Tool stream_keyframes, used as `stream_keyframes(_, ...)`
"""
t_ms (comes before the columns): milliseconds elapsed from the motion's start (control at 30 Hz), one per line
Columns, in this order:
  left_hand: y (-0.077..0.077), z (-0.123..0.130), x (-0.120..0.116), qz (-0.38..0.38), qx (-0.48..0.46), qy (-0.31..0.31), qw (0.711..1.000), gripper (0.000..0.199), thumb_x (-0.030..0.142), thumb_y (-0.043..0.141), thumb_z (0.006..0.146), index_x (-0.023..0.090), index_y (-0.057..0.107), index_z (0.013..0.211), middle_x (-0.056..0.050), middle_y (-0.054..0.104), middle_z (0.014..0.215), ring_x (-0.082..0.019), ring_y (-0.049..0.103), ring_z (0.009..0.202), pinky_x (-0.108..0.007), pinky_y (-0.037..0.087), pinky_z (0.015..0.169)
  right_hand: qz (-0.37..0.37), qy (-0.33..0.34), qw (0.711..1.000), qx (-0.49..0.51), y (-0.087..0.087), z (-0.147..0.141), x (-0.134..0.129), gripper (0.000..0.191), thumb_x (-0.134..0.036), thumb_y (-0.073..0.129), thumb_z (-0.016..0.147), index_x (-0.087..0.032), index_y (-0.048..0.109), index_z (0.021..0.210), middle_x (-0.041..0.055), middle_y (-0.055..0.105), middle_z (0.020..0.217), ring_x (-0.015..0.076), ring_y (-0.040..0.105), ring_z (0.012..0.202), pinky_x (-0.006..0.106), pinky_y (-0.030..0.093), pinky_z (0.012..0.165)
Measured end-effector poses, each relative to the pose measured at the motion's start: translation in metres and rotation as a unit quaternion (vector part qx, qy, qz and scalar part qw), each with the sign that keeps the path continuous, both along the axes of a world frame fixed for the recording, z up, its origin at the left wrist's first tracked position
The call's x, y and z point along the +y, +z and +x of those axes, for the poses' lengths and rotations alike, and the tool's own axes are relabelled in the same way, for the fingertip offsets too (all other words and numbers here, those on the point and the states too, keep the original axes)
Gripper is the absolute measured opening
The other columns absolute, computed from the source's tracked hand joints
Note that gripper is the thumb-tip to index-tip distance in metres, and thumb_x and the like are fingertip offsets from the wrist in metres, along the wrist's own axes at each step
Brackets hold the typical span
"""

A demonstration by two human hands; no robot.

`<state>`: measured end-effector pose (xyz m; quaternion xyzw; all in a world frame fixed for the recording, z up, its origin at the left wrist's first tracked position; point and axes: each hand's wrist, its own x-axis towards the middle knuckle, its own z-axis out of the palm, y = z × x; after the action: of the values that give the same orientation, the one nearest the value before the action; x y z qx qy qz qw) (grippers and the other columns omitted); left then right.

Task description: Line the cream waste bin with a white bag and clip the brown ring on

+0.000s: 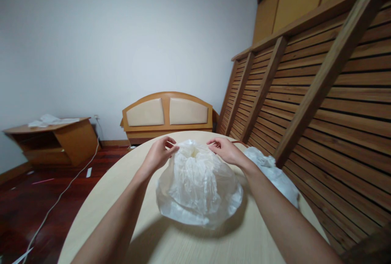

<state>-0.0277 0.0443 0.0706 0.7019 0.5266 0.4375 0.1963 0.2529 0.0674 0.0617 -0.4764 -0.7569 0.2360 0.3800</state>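
Observation:
A crumpled, translucent white plastic bag (198,186) sits on the pale round table (100,215), its gathered top bunched toward the far side. At the left of that top, my left hand (163,149) pinches the bag's edge between thumb and fingers. My right hand (225,150) is closed in a similar pinch on the right side of the top. Both forearms reach in from the near edge, one on each side of the bag. What the bag holds, if anything, cannot be made out.
Beyond my right forearm lies another whitish plastic bag (275,174). A slatted wooden frame (336,113) leans along the right side. Behind the table stands a padded headboard (166,113). At left are a low wooden desk (73,142) and a white cable (65,190) on the floor.

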Motion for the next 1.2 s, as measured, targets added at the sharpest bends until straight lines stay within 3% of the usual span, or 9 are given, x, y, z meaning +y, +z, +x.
stream_keyframes(133,0.003,-0.003,0.0,0.061,0.053,0.072,0.994,0.027,0.045,0.065,0.079,0.019,0.065,0.088,-0.006,0.073,0.091,-0.019,0.067,0.07,-0.028,0.046,0.063,0.021,-0.034,0.999,0.006,0.0,0.001,0.0,0.019,-0.023,0.058,0.088,-0.014,0.069,0.1,0.0074,0.072,0.091,0.0153,0.064,0.075,0.024,0.047,0.065)
stream_keyframes(233,0.005,-0.003,-0.005,0.043,0.122,0.094,0.987,0.027,0.047,0.061,0.083,0.02,0.066,0.084,-0.007,0.073,0.087,-0.021,0.068,0.072,-0.029,0.045,0.064,-0.015,-0.032,0.999,-0.028,-0.005,0.005,0.001,0.017,-0.026,0.06,0.087,-0.015,0.069,0.097,0.0058,0.072,0.082,0.0159,0.065,0.071,0.024,0.046,0.062)
stream_keyframes(333,0.005,-0.001,-0.01,-0.02,0.144,0.057,0.988,0.032,0.052,0.06,0.083,0.02,0.065,0.082,-0.006,0.071,0.073,-0.021,0.067,0.064,-0.028,0.043,0.056,-0.034,-0.009,0.998,-0.052,-0.01,0.007,0.004,0.022,-0.033,0.057,0.09,-0.016,0.07,0.097,0.0055,0.073,0.083,0.016,0.065,0.07,0.024,0.045,0.062)
stream_keyframes(500,0.002,0.001,-0.013,-0.075,0.048,-0.034,0.995,0.027,0.044,0.065,0.08,0.019,0.062,0.09,-0.003,0.072,0.07,-0.017,0.065,0.056,-0.023,0.041,0.049,-0.005,0.011,0.998,-0.054,-0.01,0.004,0.005,0.028,-0.036,0.051,0.094,-0.017,0.071,0.094,0.0051,0.073,0.086,0.0162,0.064,0.071,0.024,0.045,0.063)
stream_keyframes(700,-0.004,-0.004,-0.002,-0.036,0.027,0.006,0.999,0.019,0.034,0.065,0.079,0.019,0.062,0.091,-0.004,0.072,0.078,-0.015,0.064,0.056,-0.022,0.043,0.051,0.014,-0.005,0.998,-0.056,-0.009,0.003,0.006,0.023,-0.025,0.055,0.088,-0.015,0.074,0.096,0.0057,0.075,0.086,0.0167,0.065,0.073,0.024,0.044,0.064)
stream_keyframes(833,-0.009,-0.01,0.005,-0.018,0.052,0.04,0.998,0.013,0.029,0.067,0.076,0.021,0.065,0.086,-0.003,0.071,0.073,-0.015,0.063,0.057,-0.023,0.042,0.053,-0.028,0.013,0.997,-0.066,-0.012,0.008,0.008,0.023,-0.022,0.053,0.085,-0.015,0.075,0.087,0.0044,0.074,0.076,0.0174,0.065,0.069,0.024,0.045,0.061)
stream_keyframes(1000,-0.003,-0.007,-0.001,-0.037,0.107,0.008,0.994,0.016,0.035,0.059,0.082,0.02,0.065,0.08,-0.003,0.071,0.066,-0.018,0.065,0.056,-0.025,0.042,0.053,-0.017,0.075,0.995,-0.06,-0.011,0.008,0.004,0.027,-0.021,0.053,0.087,-0.015,0.075,0.101,0.0078,0.077,0.095,0.0203,0.069,0.084,0.028,0.05,0.074)
stream_keyframes(1100,-0.001,-0.003,-0.004,-0.053,0.094,-0.008,0.994,0.022,0.041,0.059,0.083,0.02,0.065,0.084,-0.004,0.072,0.069,-0.019,0.067,0.058,-0.026,0.044,0.053,-0.013,0.077,0.994,-0.079,-0.01,0.004,0.002,0.023,-0.02,0.054,0.086,-0.015,0.075,0.093,0.0092,0.077,0.096,0.0225,0.069,0.087,0.029,0.049,0.075)
stream_keyframes(1200,-0.004,-0.004,-0.002,-0.059,0.083,-0.033,0.994,0.02,0.039,0.063,0.08,0.02,0.065,0.088,-0.004,0.073,0.072,-0.018,0.066,0.057,-0.025,0.044,0.053,-0.023,0.038,0.995,-0.085,-0.013,0.003,0.003,0.02,-0.021,0.055,0.087,-0.015,0.073,0.083,0.0071,0.077,0.089,0.0213,0.068,0.081,0.027,0.048,0.069)
